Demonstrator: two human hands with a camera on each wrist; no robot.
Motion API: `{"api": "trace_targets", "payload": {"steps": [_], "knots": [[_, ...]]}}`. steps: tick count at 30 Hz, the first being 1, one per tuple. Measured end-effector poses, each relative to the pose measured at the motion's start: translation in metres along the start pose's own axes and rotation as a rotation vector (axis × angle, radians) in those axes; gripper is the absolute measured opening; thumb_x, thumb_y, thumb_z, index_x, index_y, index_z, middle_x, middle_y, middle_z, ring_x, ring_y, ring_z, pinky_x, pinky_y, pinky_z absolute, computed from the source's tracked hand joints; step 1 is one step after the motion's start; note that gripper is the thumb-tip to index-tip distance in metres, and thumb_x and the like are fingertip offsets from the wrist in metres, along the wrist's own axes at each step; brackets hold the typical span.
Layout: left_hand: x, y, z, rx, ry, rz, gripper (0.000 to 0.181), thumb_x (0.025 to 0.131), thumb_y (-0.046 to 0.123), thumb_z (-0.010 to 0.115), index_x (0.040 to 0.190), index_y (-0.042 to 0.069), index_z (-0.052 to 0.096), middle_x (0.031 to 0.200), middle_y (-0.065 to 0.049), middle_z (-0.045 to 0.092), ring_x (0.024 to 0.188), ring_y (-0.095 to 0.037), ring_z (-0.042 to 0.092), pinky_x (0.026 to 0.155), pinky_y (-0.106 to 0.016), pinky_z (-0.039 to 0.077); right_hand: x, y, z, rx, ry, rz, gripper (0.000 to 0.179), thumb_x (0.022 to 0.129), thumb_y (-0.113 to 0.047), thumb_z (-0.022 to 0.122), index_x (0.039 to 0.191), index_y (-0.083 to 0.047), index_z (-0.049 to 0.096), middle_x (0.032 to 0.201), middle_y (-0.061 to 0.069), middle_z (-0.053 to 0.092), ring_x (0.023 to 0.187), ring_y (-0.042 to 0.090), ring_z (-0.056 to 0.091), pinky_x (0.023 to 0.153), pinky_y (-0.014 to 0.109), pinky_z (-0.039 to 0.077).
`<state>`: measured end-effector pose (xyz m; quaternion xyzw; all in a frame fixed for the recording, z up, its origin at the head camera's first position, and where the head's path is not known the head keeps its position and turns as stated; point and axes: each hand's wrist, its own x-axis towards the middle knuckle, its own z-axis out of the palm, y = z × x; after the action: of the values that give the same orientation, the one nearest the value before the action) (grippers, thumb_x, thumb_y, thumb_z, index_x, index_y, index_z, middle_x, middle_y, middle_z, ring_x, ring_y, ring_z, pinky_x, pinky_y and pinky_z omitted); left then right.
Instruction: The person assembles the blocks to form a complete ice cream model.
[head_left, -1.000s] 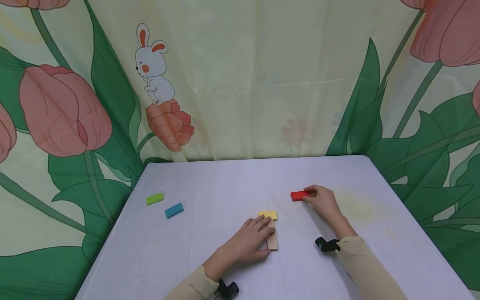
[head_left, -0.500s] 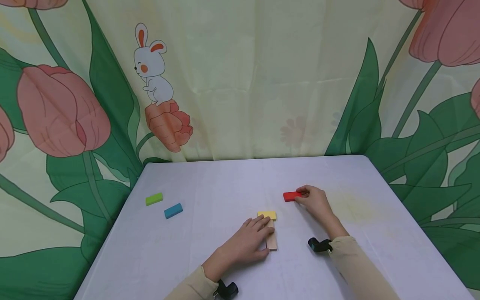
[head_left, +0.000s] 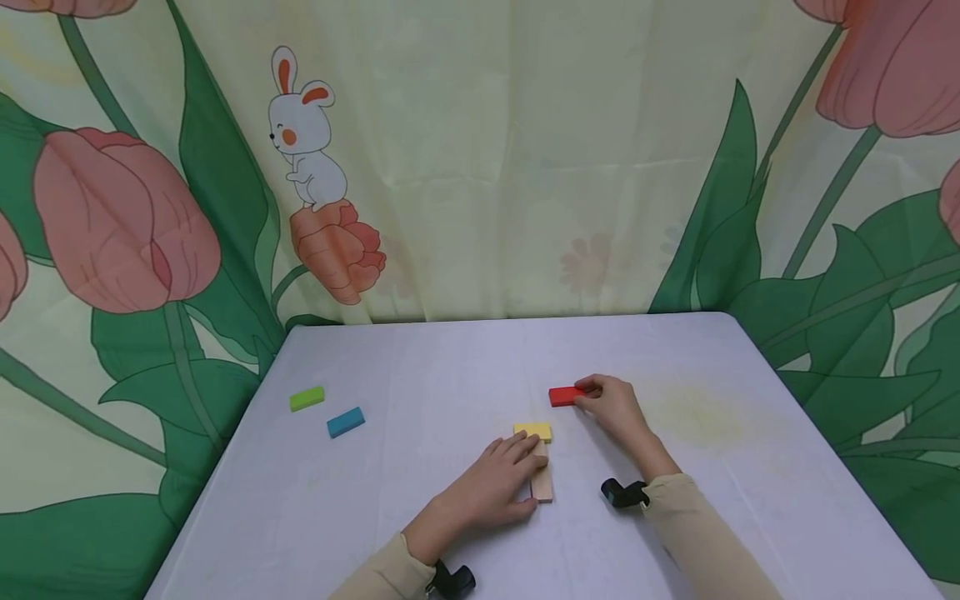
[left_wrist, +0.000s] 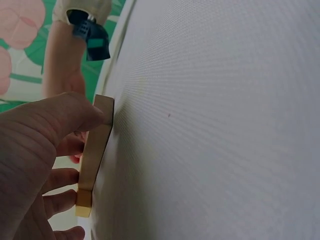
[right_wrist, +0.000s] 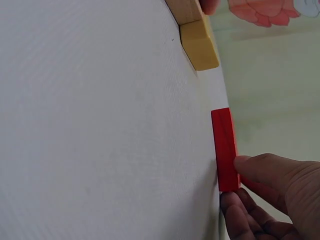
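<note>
red block (head_left: 562,397) (pinched at one end) is near the yellow block (head_left: 531,430).

There you were, at what looked like a staged filming spot! A tulip-and-rabbit curtain (head_left: 465,167) hung right behind your white-covered table (head_left: 435,358), and small black cameras (head_left: 621,494) rode both your wrists (head_left: 658,460).

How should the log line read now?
left hand: touches wooden block; right hand: pinches red block; yellow block: against wooden block's end; blue block, green block: untouched
</note>
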<state>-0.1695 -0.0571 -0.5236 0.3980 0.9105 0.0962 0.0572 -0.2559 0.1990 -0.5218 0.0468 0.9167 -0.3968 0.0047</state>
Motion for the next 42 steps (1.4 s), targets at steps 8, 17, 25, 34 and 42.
{"api": "trace_targets", "payload": {"steps": [8,17,25,34,42], "knots": [[0.001,0.001,-0.001,0.017,0.002,-0.003,0.055,0.099,0.044,0.064,0.149,0.024,0.052,0.167,-0.004,0.036,0.157,-0.026,0.028,0.123,-0.052,0.034,0.0,-0.007,0.005,0.006,-0.005,-0.022,0.031,0.093,-0.014,0.076,0.122,-0.005,0.073,0.114,0.014,0.073,0.096,0.024,0.066,0.085,0.038,0.06],[0.0,0.002,-0.002,-0.003,-0.017,-0.006,0.056,0.099,0.044,0.065,0.15,0.024,0.051,0.167,-0.003,0.036,0.157,-0.024,0.028,0.124,-0.05,0.033,-0.004,-0.014,0.014,0.018,-0.028,-0.008,0.031,0.093,-0.015,0.076,0.122,-0.005,0.073,0.113,0.013,0.073,0.095,0.023,0.065,0.084,0.036,0.06],[0.0,0.0,-0.001,-0.008,0.004,0.006,0.056,0.098,0.043,0.066,0.149,0.023,0.052,0.166,-0.005,0.037,0.157,-0.025,0.029,0.124,-0.05,0.033,-0.006,-0.022,0.02,0.028,-0.031,-0.042,0.029,0.091,-0.014,0.078,0.119,-0.005,0.074,0.11,0.012,0.074,0.089,0.02,0.065,0.078,0.032,0.059],[0.001,-0.001,0.0,0.002,0.015,0.015,0.056,0.097,0.042,0.067,0.147,0.021,0.053,0.165,-0.006,0.039,0.156,-0.027,0.031,0.124,-0.048,0.033,-0.007,-0.028,0.028,0.031,-0.03,-0.044,0.029,0.091,-0.015,0.078,0.118,-0.006,0.074,0.106,0.009,0.074,0.088,0.019,0.065,0.081,0.035,0.06],[0.002,-0.002,0.003,0.011,0.042,0.036,0.055,0.097,0.041,0.067,0.146,0.02,0.054,0.163,-0.007,0.042,0.155,-0.027,0.032,0.125,-0.045,0.033,-0.009,-0.03,0.033,0.031,-0.027,-0.058,0.028,0.09,-0.014,0.08,0.116,-0.006,0.075,0.102,0.008,0.073,0.087,0.019,0.064,0.078,0.032,0.057]]}}
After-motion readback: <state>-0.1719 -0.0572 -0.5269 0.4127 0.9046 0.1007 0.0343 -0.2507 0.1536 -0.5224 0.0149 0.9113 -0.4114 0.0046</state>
